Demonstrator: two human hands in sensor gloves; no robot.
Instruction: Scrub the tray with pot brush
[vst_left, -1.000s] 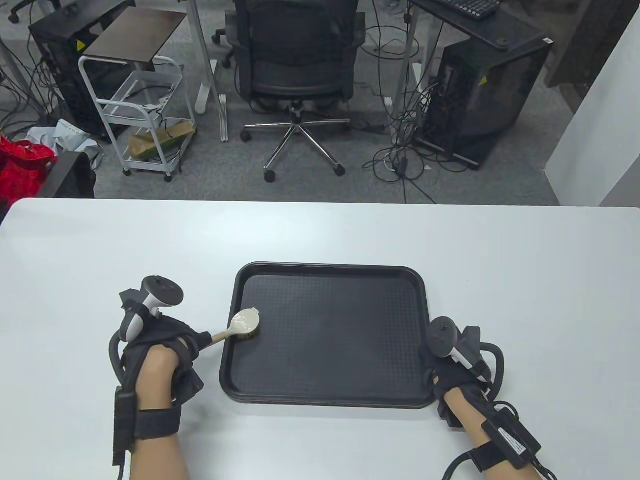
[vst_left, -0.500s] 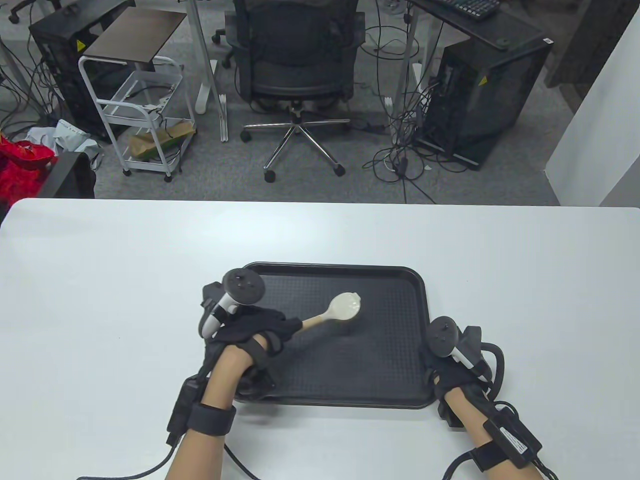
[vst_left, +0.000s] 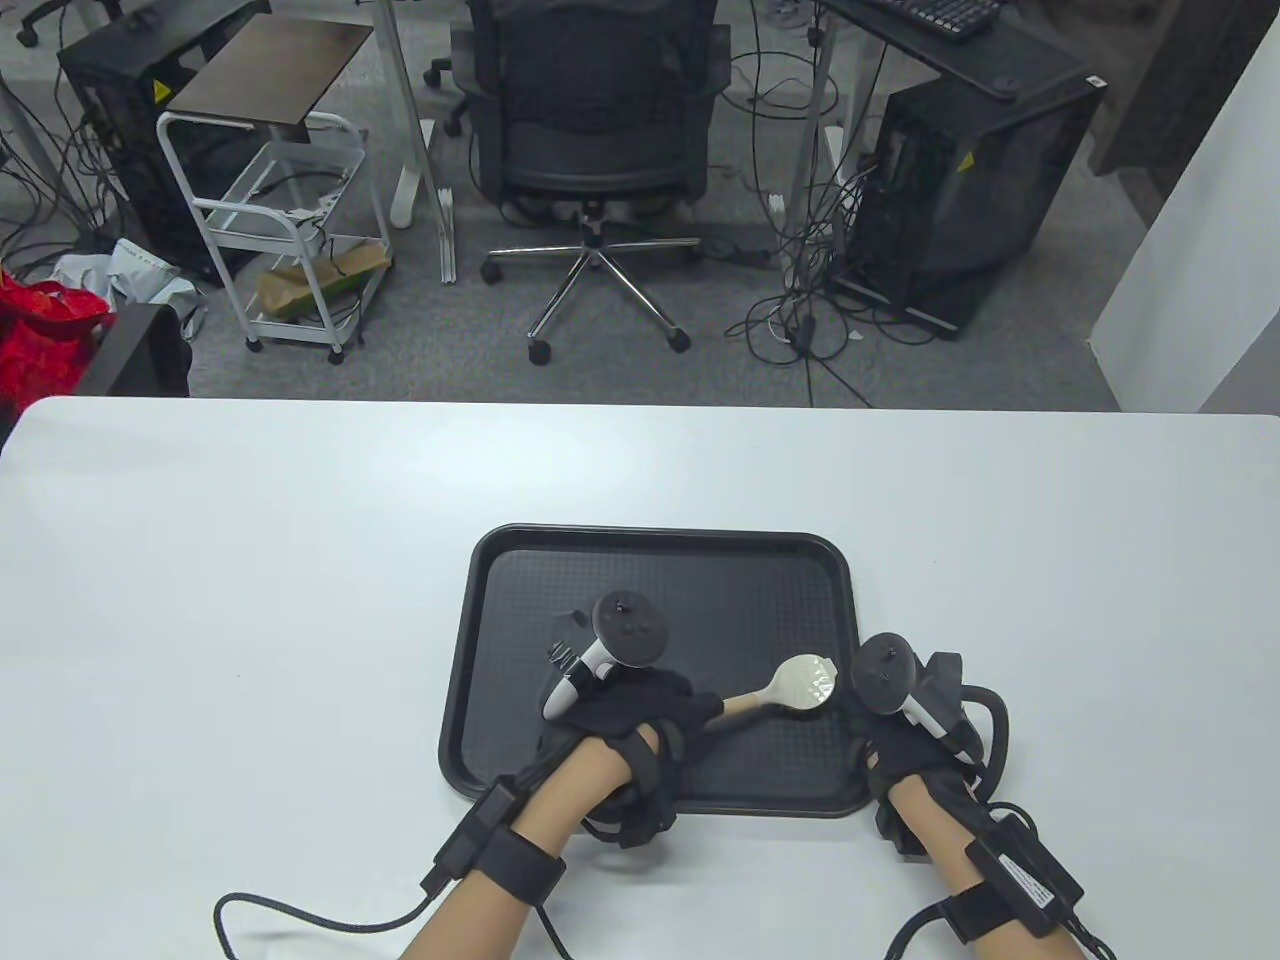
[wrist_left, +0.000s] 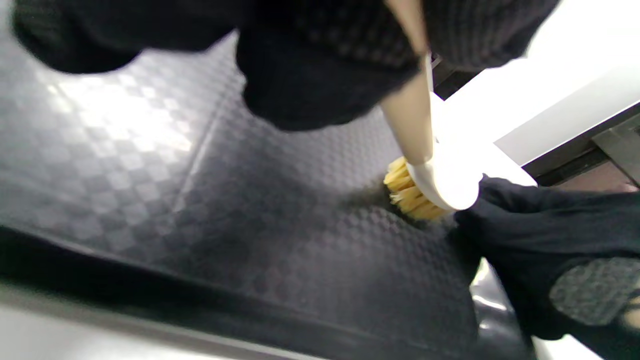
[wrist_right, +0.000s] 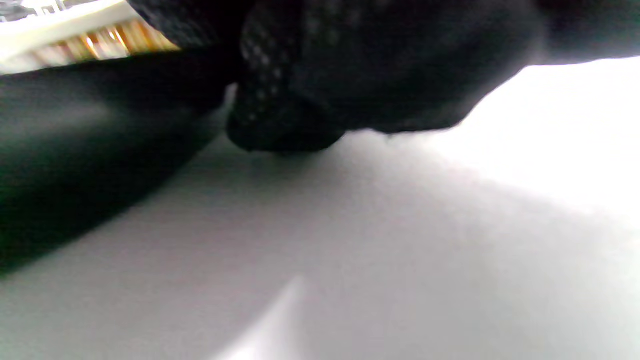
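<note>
On the white surface (vst_left: 250, 560): a black tray (vst_left: 520, 560) lies flat, near the front edge.
Pot brush (vst_left: 806, 685): its round white head sits on the tray floor by the right rim, yellow bristles down on the bumpy floor.
Left hand (vst_left: 625, 715): its grip is wrapped around the tan brush handle, over the tray.
Right hand (vst_left: 915, 745): it rests at the tray's right rim; how its grip lies cannot be told.
</note>
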